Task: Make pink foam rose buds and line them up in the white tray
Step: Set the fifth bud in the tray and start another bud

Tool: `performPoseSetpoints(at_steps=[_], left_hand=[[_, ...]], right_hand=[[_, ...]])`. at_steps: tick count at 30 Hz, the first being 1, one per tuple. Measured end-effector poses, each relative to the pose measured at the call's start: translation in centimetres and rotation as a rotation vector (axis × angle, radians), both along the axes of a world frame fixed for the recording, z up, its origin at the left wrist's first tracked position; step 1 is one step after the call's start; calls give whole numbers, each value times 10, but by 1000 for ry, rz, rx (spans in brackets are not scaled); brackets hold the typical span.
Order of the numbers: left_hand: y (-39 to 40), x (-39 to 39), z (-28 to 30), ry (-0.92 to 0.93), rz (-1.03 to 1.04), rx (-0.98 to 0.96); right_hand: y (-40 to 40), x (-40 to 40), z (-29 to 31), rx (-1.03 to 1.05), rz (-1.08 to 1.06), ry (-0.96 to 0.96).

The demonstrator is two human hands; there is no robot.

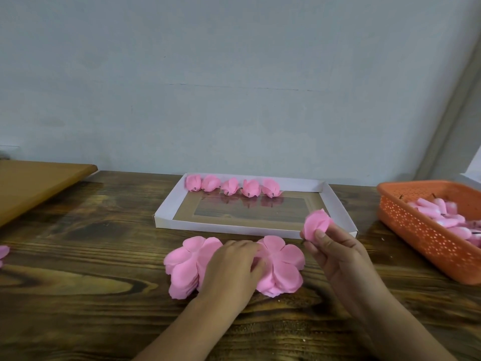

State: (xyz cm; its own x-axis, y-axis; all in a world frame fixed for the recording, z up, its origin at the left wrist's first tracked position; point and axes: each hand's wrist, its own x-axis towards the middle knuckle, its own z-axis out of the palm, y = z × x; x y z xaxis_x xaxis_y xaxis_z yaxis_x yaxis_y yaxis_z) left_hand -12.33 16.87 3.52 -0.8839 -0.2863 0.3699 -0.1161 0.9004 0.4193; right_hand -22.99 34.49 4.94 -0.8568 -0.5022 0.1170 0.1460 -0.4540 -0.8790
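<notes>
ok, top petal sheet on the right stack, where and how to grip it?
Pinch one outer lobe of the top petal sheet, coming in from its right edge. The lobes fan out flat and thin over the stack, the edge overhangs a little, and the left hand already covers the left side. Judgement only.

Text: none that I can read anywhere in front of me.
Tray (338,201): plain white walls, no print or label.
Basket (416,230), right of the tray: orange mesh, no brand or number showing.
Petals (187,267), just in front of the tray: plain pink, unmarked.
Wall (234,74), behind the tray: bare, no sign.
</notes>
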Motion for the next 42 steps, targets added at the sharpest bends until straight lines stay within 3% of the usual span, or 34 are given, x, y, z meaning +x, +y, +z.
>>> performPoseSetpoints(at_steps=[10, 18, 27, 36, 42], left_hand=[[0, -5, -1, -2, -33, -96], [8, -5, -3, 272, -39, 435], [14, -4, 8, 138, -133, 1211], [10, -2, 10, 168, -137, 1112], [14, -1, 11, 123, -199, 1300]], right_hand=[[0, 1, -2, 22, 22, 29], [-2, 6, -1, 94, 136, 92], [-7, 15, -2, 91, 253, 42], [-5, 20, 6, -22, 283, -27], [-7, 21, -1, -4, 344, -23]])
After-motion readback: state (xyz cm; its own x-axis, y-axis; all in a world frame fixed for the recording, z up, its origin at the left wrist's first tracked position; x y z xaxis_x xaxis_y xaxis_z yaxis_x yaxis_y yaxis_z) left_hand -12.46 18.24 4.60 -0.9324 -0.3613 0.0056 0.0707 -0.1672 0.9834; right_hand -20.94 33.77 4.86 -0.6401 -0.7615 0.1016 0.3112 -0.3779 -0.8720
